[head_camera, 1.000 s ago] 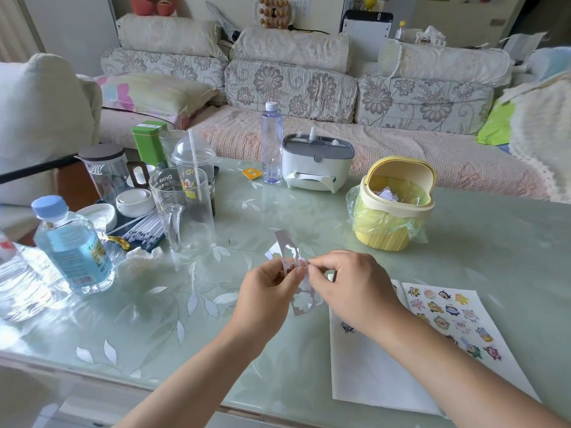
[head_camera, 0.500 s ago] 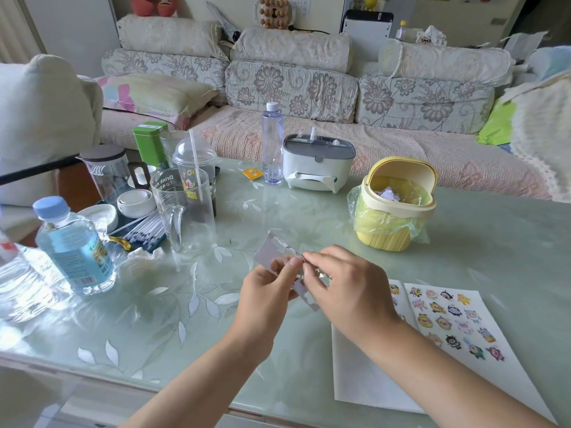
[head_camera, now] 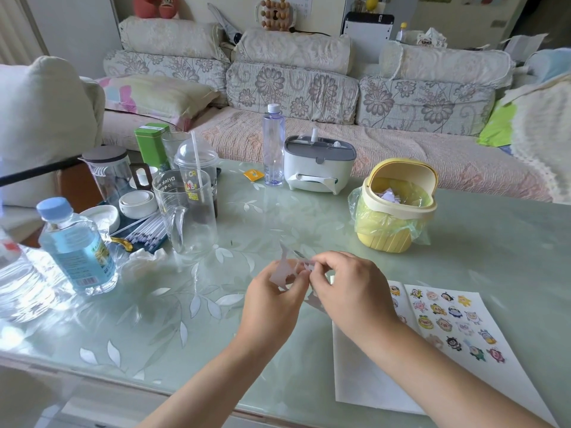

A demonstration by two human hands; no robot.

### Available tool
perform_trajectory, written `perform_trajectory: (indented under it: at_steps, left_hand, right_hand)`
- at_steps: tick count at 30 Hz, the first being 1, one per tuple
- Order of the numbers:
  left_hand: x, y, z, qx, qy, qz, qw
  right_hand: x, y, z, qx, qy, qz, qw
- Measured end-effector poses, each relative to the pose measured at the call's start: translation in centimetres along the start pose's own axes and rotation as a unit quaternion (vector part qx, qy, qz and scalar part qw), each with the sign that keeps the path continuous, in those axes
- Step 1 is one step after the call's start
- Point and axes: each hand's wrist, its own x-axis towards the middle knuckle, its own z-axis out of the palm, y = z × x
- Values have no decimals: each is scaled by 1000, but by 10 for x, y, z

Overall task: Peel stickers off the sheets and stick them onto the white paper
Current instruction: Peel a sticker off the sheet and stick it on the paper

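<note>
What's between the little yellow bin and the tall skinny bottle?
A white box with a grey lid stands between the yellow bin and the tall bottle, seen in the head view.

Home living room: floral sofa (head_camera: 296, 88) with cushions sitting behind a glass-topped coffee table (head_camera: 494, 248) holding water bottles (head_camera: 77, 251), cups (head_camera: 197, 171) and a small yellow bin (head_camera: 395, 208).

Bright daylight, left-side table (head_camera: 129, 322) glare, curved edges.

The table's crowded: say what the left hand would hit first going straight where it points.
The left hand would likely meet the right hand at once, across the sticker sheet both pinch.
</note>
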Motion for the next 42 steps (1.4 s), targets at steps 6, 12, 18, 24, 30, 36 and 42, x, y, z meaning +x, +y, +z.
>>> perform_trajectory:
  at_steps: [6, 12, 18, 24, 30, 36, 42]
  left_hand:
    - [9, 4, -17, -6, -58, -72, 996]
    - [30, -10, -43, 241, 51, 123, 962]
    - [33, -45, -45, 412, -190, 181, 872]
    - [32, -55, -48, 477, -210, 183, 834]
    - [33, -59, -47, 472, -198, 182, 839]
    - [32, -54, -45, 491, -201, 176, 829]
    - [27, -58, -43, 511, -182, 184, 820]
  right_hand:
    - [6, 20, 0, -44, 13, -33, 998]
    - [-1, 34, 15, -119, -48, -159, 979]
    - [-15, 34, 41, -134, -120, -215, 960]
    - [-16, 38, 49, -103, -112, -249, 956]
    - [-13, 34, 44, -16, -195, -64, 979]
    - [-15, 42, 46, -91, -129, -216, 964]
    - [-18, 51, 49, -192, -106, -340, 915]
